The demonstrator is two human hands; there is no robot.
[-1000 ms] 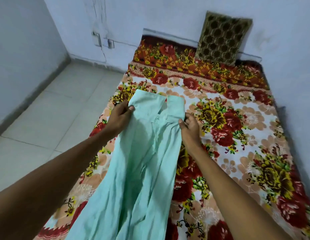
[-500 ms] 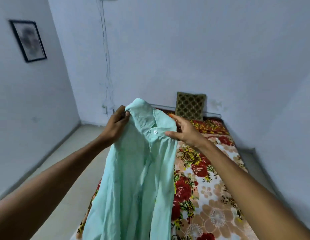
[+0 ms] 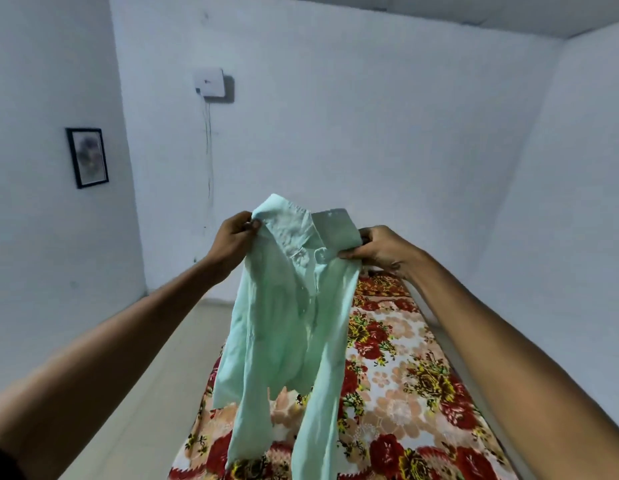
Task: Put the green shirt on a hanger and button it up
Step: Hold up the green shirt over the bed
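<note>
Green shirt [image 3: 294, 306] held up, both hands pinching shoulders.

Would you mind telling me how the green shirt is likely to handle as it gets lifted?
The shirt looks floppy: held only at the collar by the left hand and right hand, it hangs in loose folds. It seems light, the sleeves dangling freely above the bed.

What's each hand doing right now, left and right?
Left hand: closed, pinching the green shirt at its left collar edge.
Right hand: closed, gripping the shirt at its right collar edge.
</note>
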